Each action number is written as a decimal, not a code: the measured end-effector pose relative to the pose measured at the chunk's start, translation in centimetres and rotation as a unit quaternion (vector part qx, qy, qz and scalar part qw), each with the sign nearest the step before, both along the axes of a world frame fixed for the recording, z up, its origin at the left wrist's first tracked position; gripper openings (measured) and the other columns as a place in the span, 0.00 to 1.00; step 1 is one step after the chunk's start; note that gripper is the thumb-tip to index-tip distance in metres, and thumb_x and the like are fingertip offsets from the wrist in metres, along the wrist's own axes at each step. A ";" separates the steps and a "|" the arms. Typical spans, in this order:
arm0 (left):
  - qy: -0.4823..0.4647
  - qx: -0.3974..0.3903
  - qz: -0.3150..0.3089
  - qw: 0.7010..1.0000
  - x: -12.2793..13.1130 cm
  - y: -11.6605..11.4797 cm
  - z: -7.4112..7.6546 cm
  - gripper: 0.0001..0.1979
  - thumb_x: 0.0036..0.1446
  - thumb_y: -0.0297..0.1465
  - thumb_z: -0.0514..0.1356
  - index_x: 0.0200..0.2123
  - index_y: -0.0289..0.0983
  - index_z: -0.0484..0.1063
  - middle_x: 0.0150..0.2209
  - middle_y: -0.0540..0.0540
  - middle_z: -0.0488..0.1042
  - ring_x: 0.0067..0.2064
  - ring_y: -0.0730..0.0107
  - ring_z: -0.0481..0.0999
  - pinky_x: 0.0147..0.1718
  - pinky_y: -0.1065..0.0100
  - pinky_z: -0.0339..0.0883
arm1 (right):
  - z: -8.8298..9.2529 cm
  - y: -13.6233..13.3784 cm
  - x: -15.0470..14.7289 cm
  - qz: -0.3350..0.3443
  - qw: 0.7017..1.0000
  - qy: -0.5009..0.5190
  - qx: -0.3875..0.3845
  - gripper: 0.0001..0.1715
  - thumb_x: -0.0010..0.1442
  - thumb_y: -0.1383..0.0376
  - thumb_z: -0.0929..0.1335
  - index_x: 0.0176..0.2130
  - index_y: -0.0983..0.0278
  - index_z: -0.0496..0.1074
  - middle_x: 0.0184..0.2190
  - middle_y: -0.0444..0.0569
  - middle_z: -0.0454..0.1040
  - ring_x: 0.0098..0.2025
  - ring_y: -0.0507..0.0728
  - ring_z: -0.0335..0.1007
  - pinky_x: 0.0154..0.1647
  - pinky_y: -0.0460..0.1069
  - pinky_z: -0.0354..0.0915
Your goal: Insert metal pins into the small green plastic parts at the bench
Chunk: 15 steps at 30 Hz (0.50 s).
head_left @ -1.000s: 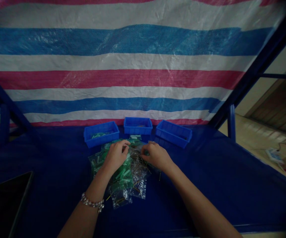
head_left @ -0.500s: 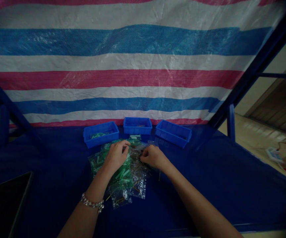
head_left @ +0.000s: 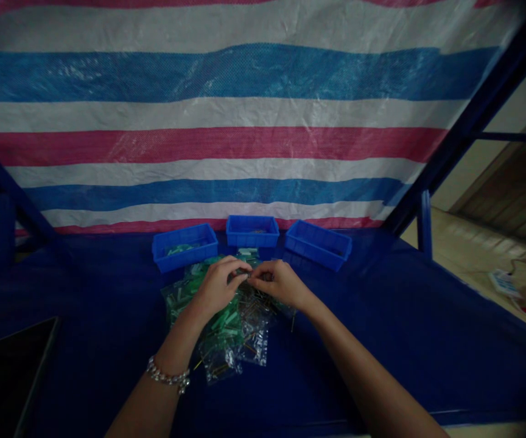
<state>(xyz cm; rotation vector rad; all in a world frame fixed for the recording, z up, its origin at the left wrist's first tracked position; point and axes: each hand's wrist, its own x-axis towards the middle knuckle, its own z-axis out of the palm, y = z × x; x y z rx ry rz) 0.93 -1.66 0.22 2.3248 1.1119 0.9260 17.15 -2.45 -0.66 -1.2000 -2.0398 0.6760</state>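
Observation:
A pile of small clear plastic bags (head_left: 226, 331) with green pieces and thin dark pins lies on the blue table (head_left: 84, 340). My left hand (head_left: 217, 286) and my right hand (head_left: 279, 283) sit over the pile's far end. Their fingertips meet in a pinch on a small item that I cannot make out. A beaded bracelet (head_left: 168, 377) circles my left wrist.
Three blue trays stand in a row behind the pile: a left tray (head_left: 184, 246) with green pieces, a middle tray (head_left: 252, 230) and a right tray (head_left: 318, 244). A dark flat panel (head_left: 5, 371) lies at the front left. A striped tarp (head_left: 226, 115) hangs behind, framed by blue posts.
My right hand has moved left until its fingertips meet those of my left hand over the bags. The left hand has hardly shifted.

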 end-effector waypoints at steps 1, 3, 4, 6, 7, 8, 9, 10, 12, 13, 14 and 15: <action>-0.002 0.001 -0.002 1.000 0.0 0.0 0.0 0.09 0.49 0.23 0.55 0.33 0.36 0.72 0.32 0.48 0.71 0.32 0.73 0.69 0.32 0.70 0.64 | -0.1 0.0 0.0 0.005 1.000 0.006 -0.005 0.08 0.48 0.67 0.65 0.26 0.67 0.73 0.22 0.45 0.72 0.24 0.48 0.61 0.25 0.43 0.54; -0.005 0.007 -0.004 1.000 -0.1 0.1 0.0 0.07 0.50 0.23 0.55 0.31 0.36 0.71 0.31 0.48 0.71 0.33 0.73 0.70 0.32 0.70 0.63 | -0.1 0.1 0.1 0.008 1.000 0.013 -0.015 0.08 0.48 0.67 0.65 0.26 0.67 0.73 0.22 0.44 0.72 0.23 0.48 0.61 0.24 0.43 0.54; -0.006 0.011 -0.006 1.000 -0.1 0.1 0.0 0.07 0.50 0.23 0.55 0.31 0.36 0.71 0.31 0.48 0.71 0.33 0.73 0.70 0.32 0.70 0.63 | -0.2 0.1 0.1 0.004 1.000 0.014 -0.018 0.08 0.48 0.67 0.65 0.26 0.67 0.73 0.21 0.44 0.71 0.23 0.48 0.61 0.24 0.43 0.54; -0.007 0.017 -0.007 1.000 -0.1 0.1 0.0 0.07 0.50 0.23 0.54 0.30 0.36 0.71 0.30 0.49 0.71 0.33 0.73 0.70 0.33 0.69 0.63 | -0.2 0.1 0.1 -0.009 1.000 0.011 -0.019 0.08 0.48 0.67 0.65 0.26 0.67 0.73 0.21 0.44 0.71 0.23 0.48 0.61 0.25 0.43 0.54; -0.006 0.020 -0.007 1.000 -0.1 0.1 0.0 0.06 0.51 0.23 0.54 0.29 0.36 0.71 0.30 0.49 0.71 0.33 0.73 0.70 0.33 0.69 0.63 | -0.2 0.1 0.1 -0.015 1.000 0.009 -0.018 0.08 0.48 0.68 0.65 0.26 0.67 0.73 0.21 0.44 0.72 0.24 0.48 0.61 0.25 0.43 0.54; -0.006 0.021 -0.007 1.000 -0.1 0.1 0.1 0.06 0.51 0.24 0.55 0.29 0.36 0.71 0.30 0.49 0.71 0.33 0.73 0.70 0.33 0.70 0.62 | -0.1 0.1 0.1 -0.021 1.000 0.008 -0.016 0.07 0.47 0.68 0.65 0.26 0.67 0.73 0.21 0.44 0.72 0.24 0.48 0.61 0.25 0.43 0.54; -0.005 0.022 -0.007 1.000 -0.1 0.1 0.1 0.06 0.50 0.24 0.55 0.29 0.36 0.71 0.29 0.49 0.71 0.32 0.73 0.70 0.32 0.70 0.62 | -0.1 0.1 0.1 -0.025 1.000 0.007 -0.014 0.07 0.47 0.68 0.65 0.25 0.67 0.73 0.21 0.44 0.72 0.24 0.48 0.61 0.25 0.43 0.54; -0.005 0.021 -0.006 1.000 -0.1 0.1 0.1 0.05 0.50 0.24 0.55 0.28 0.36 0.71 0.29 0.49 0.71 0.32 0.73 0.70 0.32 0.70 0.62 | -0.1 0.1 0.1 -0.027 1.000 0.007 -0.012 0.07 0.47 0.69 0.65 0.25 0.67 0.73 0.22 0.44 0.72 0.24 0.48 0.61 0.25 0.43 0.54; -0.006 0.019 -0.003 1.000 0.0 0.0 0.1 0.04 0.50 0.24 0.56 0.27 0.36 0.70 0.28 0.49 0.70 0.31 0.73 0.69 0.31 0.70 0.62 | 0.0 0.0 0.0 -0.030 1.000 0.007 -0.004 0.06 0.46 0.69 0.66 0.25 0.67 0.73 0.22 0.44 0.72 0.24 0.48 0.61 0.25 0.43 0.54; -0.007 0.017 0.000 1.000 0.0 0.0 0.1 0.04 0.50 0.24 0.56 0.27 0.36 0.70 0.28 0.49 0.70 0.31 0.73 0.69 0.31 0.71 0.62 | 0.1 -0.1 0.0 -0.031 0.999 0.006 0.002 0.06 0.45 0.69 0.66 0.25 0.67 0.73 0.22 0.44 0.71 0.24 0.48 0.61 0.25 0.43 0.54; -0.008 0.015 0.003 1.000 0.0 0.0 0.1 0.04 0.49 0.24 0.56 0.26 0.36 0.70 0.28 0.49 0.70 0.30 0.73 0.69 0.30 0.71 0.62 | 0.1 -0.1 0.0 -0.033 0.999 0.006 0.008 0.05 0.45 0.69 0.66 0.24 0.67 0.73 0.22 0.44 0.71 0.24 0.48 0.61 0.25 0.43 0.54; -0.010 0.014 0.006 1.000 0.0 0.0 0.1 0.04 0.49 0.24 0.56 0.26 0.36 0.70 0.28 0.49 0.70 0.30 0.73 0.69 0.30 0.71 0.62 | 0.2 -0.1 -0.1 -0.035 0.999 0.006 0.012 0.05 0.45 0.69 0.66 0.24 0.67 0.73 0.22 0.44 0.71 0.24 0.48 0.61 0.26 0.43 0.54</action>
